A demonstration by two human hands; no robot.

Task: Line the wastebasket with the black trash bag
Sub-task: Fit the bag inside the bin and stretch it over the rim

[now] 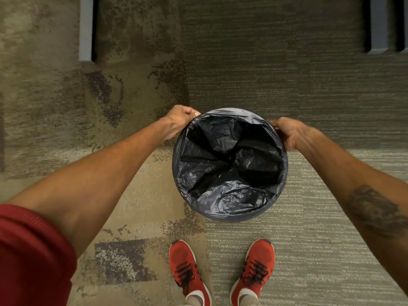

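A round wastebasket (229,217) stands on the carpet in front of my feet. The black trash bag (229,164) hangs crumpled inside it, and its edge is folded over the rim all the way round, so the bag covers most of the basket wall. My left hand (180,124) pinches the bag's edge at the far left of the rim. My right hand (291,133) grips the bag's edge at the far right of the rim.
Patterned grey and tan carpet (110,107) lies all around. Two grey furniture legs stand at the back, one far left (86,29) and one far right (378,25). My red shoes (187,272) are just behind the basket.
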